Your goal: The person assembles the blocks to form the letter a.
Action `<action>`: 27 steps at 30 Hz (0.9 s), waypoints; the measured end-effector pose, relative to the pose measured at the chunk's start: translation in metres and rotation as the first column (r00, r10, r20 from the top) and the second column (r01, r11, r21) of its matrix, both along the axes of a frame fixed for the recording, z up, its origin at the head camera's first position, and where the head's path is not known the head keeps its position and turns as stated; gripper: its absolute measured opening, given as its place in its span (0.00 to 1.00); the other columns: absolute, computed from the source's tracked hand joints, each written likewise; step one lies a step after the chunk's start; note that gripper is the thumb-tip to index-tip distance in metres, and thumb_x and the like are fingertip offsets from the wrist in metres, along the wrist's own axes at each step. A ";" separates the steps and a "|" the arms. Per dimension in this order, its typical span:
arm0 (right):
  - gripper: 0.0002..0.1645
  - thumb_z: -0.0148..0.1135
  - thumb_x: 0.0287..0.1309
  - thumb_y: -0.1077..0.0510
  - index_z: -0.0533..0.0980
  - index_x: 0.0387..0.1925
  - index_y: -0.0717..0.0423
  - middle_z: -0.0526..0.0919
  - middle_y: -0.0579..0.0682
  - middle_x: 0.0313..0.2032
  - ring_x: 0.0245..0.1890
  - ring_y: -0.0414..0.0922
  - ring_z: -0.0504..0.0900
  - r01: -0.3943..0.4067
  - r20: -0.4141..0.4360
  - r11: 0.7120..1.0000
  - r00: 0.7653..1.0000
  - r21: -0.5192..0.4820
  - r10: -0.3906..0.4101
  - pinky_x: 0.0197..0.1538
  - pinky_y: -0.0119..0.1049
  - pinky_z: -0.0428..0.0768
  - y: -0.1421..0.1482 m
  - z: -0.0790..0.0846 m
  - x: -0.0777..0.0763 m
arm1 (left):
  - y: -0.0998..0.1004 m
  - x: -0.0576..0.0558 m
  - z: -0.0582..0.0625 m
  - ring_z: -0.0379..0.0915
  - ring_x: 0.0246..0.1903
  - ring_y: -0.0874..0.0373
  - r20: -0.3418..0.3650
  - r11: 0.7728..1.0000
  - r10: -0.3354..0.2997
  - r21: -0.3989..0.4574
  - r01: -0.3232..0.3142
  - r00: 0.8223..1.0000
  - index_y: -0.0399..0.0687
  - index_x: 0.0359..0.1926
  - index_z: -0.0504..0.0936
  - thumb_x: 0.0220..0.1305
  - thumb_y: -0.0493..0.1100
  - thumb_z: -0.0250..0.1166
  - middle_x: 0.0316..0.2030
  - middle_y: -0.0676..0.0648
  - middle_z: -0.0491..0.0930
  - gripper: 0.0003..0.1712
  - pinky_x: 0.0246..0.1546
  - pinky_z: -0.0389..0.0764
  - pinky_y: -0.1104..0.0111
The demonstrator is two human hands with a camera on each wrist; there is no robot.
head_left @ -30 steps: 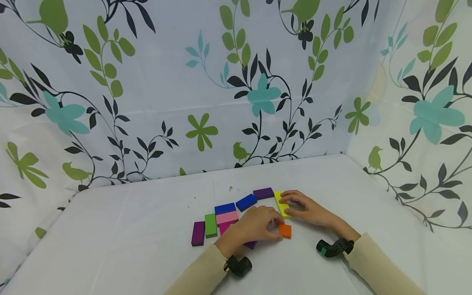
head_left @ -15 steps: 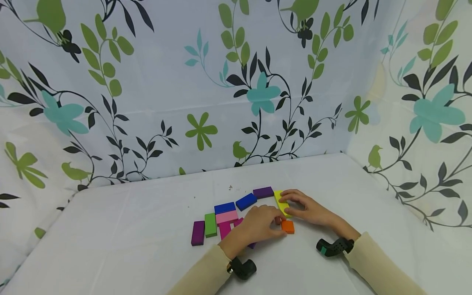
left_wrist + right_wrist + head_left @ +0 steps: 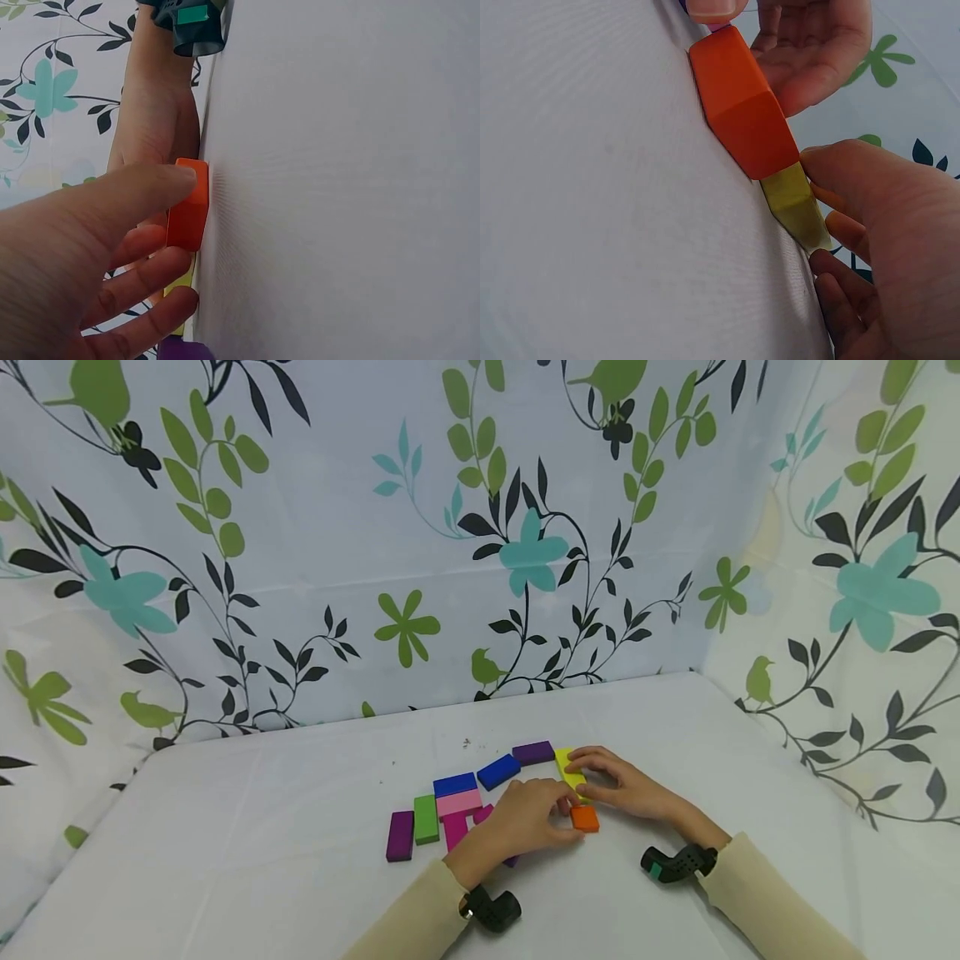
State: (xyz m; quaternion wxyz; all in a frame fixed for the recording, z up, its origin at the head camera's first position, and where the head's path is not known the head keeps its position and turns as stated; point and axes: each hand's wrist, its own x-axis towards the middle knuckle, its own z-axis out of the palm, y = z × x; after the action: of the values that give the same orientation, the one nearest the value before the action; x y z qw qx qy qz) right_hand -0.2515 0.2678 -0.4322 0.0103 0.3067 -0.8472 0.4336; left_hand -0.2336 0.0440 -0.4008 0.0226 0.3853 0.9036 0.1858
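On the white table, my left hand [image 3: 528,818] pinches an orange block [image 3: 585,819] between thumb and fingers. In the left wrist view the thumb lies on the face of the orange block [image 3: 189,206], with fingertips near its other end. My right hand [image 3: 622,787] holds a long yellow block [image 3: 567,768], thumb by its near end and fingers along its far right side. The right wrist view shows the orange block [image 3: 742,105] right at the end of the yellow block [image 3: 795,199]. Part of the yellow block is hidden by the fingers.
A purple block [image 3: 533,752] and a blue block [image 3: 498,771] continue leftward from the yellow one. Another blue block [image 3: 454,785], a pink [image 3: 459,804], a green [image 3: 426,820], a magenta [image 3: 454,831] and a purple block [image 3: 400,836] lie left, some partly behind my left hand.
My left hand has slid the orange block a little right and away from me, up to the yellow block's near end. My right hand has stayed almost still.
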 end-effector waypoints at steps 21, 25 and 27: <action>0.18 0.61 0.64 0.61 0.76 0.55 0.58 0.69 0.59 0.63 0.65 0.61 0.65 -0.011 -0.003 1.000 1.000 -0.014 0.011 0.63 0.20 0.58 0.002 -0.004 -0.001 | 0.004 0.000 -0.004 0.74 0.35 0.68 0.016 0.998 0.026 0.057 -0.027 1.000 0.53 0.45 0.81 0.58 0.53 0.71 0.33 0.59 0.81 0.17 0.39 0.66 0.70; 0.18 0.61 0.64 0.61 0.76 0.55 0.57 0.69 0.59 0.63 0.65 0.60 0.65 -0.012 -0.005 1.000 1.000 -0.015 0.012 0.63 0.20 0.58 0.001 -0.002 -0.001 | 0.005 0.000 -0.003 0.73 0.34 0.68 0.024 0.997 0.032 0.068 -0.034 0.999 0.53 0.44 0.81 0.59 0.53 0.71 0.32 0.59 0.81 0.15 0.38 0.66 0.70; 0.18 0.61 0.64 0.61 0.76 0.55 0.57 0.69 0.60 0.63 0.65 0.61 0.65 -0.015 -0.004 1.000 1.000 -0.017 0.015 0.63 0.21 0.58 0.001 -0.001 -0.001 | 0.006 0.000 -0.002 0.73 0.33 0.68 0.031 0.997 0.039 0.070 -0.041 0.999 0.54 0.43 0.81 0.59 0.52 0.71 0.32 0.59 0.80 0.15 0.38 0.66 0.70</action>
State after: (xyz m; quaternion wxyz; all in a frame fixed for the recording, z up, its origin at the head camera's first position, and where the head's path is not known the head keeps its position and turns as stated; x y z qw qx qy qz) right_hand -0.2522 0.2685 -0.4334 0.0112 0.3138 -0.8411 0.4403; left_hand -0.2341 0.0502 -0.4031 0.0186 0.3647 0.9036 0.2240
